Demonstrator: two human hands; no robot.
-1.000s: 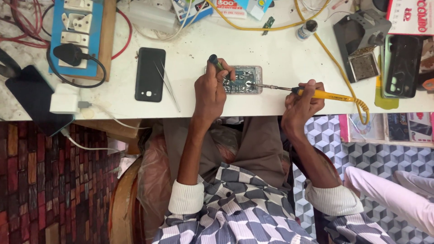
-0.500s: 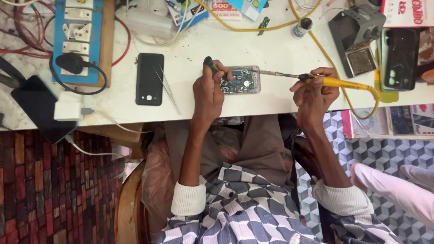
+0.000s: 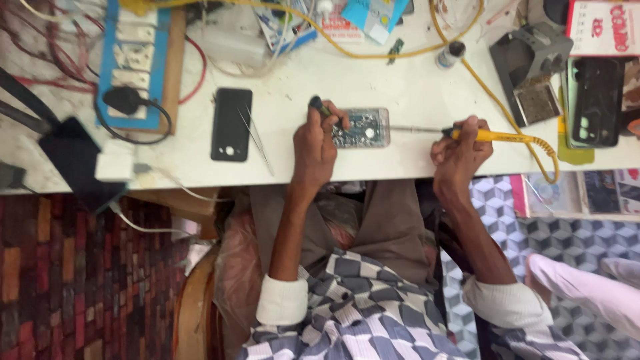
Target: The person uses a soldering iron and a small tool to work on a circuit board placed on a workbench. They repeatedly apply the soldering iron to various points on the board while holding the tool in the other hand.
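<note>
An opened phone with its circuit board showing (image 3: pixel 363 128) lies on the white bench (image 3: pixel 400 160). My left hand (image 3: pixel 317 145) rests on the phone's left end and grips a dark-handled tool (image 3: pixel 319 105) that sticks up past the fingers. To the right, my right hand (image 3: pixel 459 152) holds a yellow soldering iron (image 3: pixel 500 137). Its thin metal tip (image 3: pixel 410 129) points left and stops just short of the phone's right edge.
A black phone (image 3: pixel 231 124) and tweezers (image 3: pixel 257 141) lie left of my hands. Beyond them is a blue power strip (image 3: pixel 133 67) with a plug. A grey iron stand (image 3: pixel 533 63), a small bottle (image 3: pixel 450 55) and a black phone case (image 3: pixel 597 100) stand right. Someone's pale-trousered leg (image 3: pixel 587 293) shows at lower right.
My right hand has drawn the soldering iron to the right, so its tip has come off the board. The left hand stays on the phone.
</note>
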